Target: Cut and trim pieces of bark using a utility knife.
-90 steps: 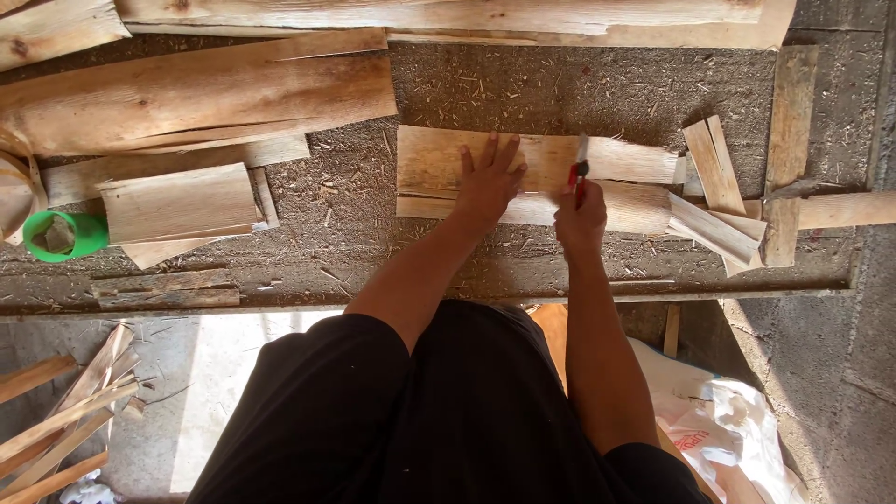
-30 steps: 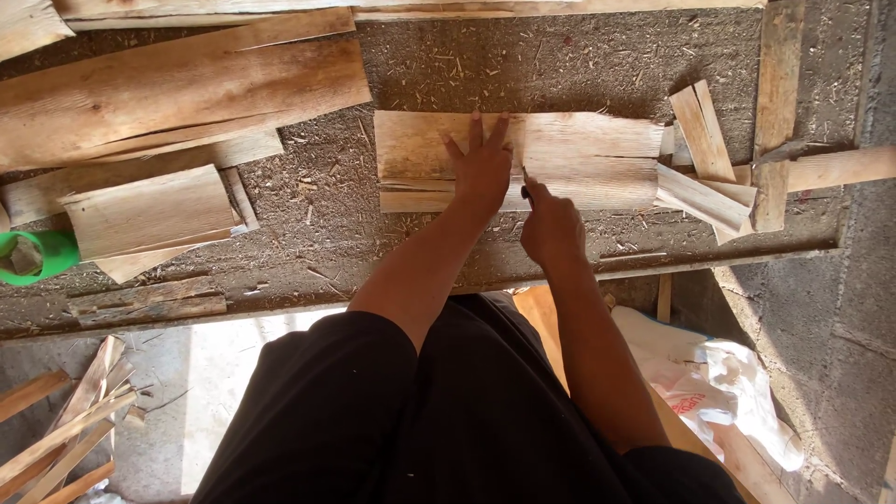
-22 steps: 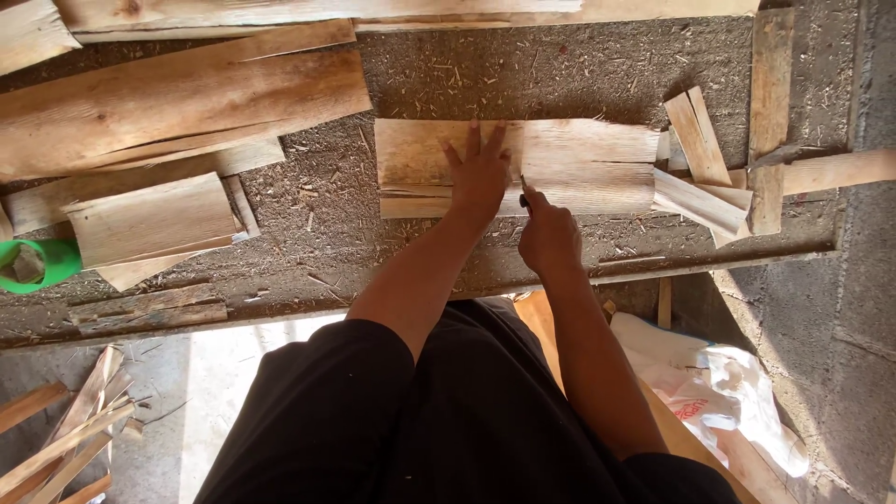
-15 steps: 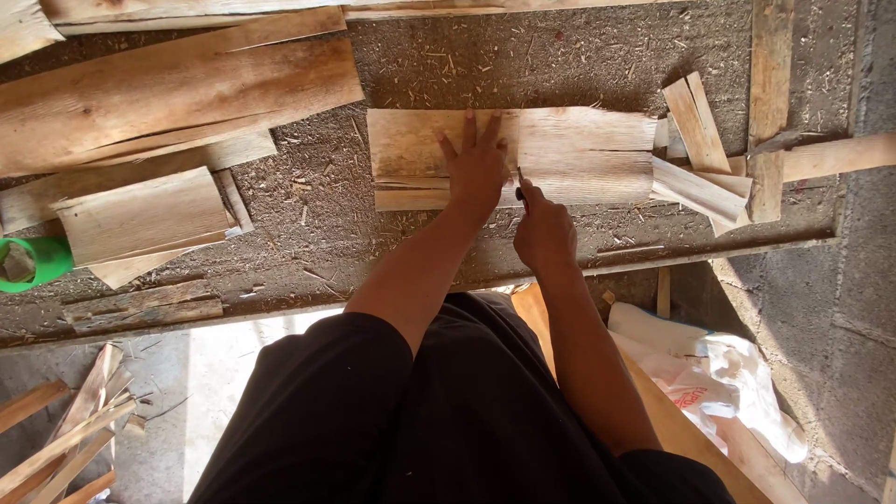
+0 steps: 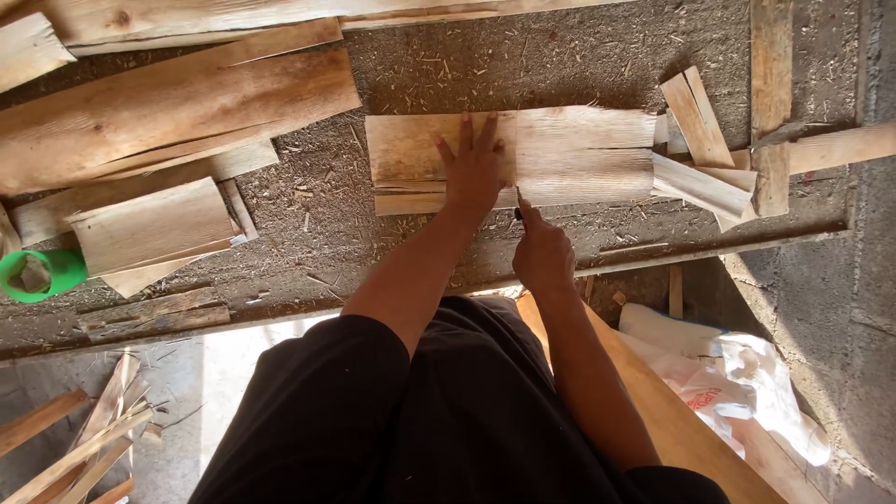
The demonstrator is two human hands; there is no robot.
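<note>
My right hand (image 5: 543, 254) has drawn back toward the near edge of the wooden board (image 5: 579, 154), fingers pinching a small tool (image 5: 519, 207); my left hand (image 5: 474, 168) lies spread flat on the board on the sawdust-strewn bench (image 5: 317, 196).

L hand (image 5: 473, 168) lies flat, palm down, fingers spread and pointing far, forearm running back near-left. R hand (image 5: 542, 252) sits just near-right of it, curled into a fist, fingers closed, forearm angling back near-right.
</note>
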